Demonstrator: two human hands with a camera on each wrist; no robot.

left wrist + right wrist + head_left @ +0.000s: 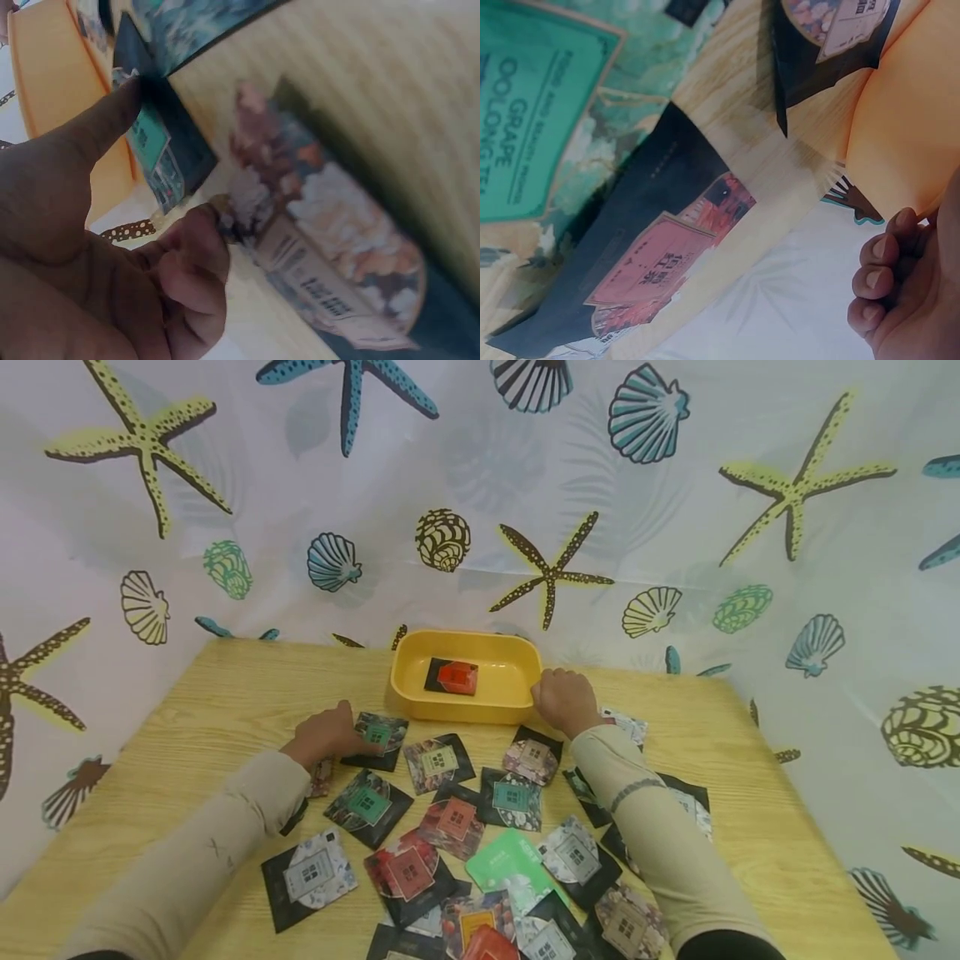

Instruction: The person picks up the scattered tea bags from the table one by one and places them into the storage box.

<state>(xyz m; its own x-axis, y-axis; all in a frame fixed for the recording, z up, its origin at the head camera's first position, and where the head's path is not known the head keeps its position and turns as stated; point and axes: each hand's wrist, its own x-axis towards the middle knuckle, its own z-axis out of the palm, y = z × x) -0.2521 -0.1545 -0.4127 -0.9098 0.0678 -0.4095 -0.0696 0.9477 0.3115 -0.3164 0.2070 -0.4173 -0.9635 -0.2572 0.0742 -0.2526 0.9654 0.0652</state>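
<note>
My left hand (327, 735) is at the left of a black sachet with a green label (377, 739). In the left wrist view its thumb lies straight on that sachet (154, 142), while the other fingers bend beside the sachet's corner. A flower-printed sachet (337, 247) lies close to those fingers. My right hand (567, 700) grips the right end of a yellow plastic bin (465, 708), its fingers curled; the thumb is hidden. Inside the bin lies one black sachet with a red label (455, 677).
Many tea sachets lie spread over the wooden table (247, 693), some overlapping near the front, among them a light green packet (506, 860). Under the right forearm, several sachets are partly hidden. A curtain (465, 468) printed with starfish and shells hangs behind the table.
</note>
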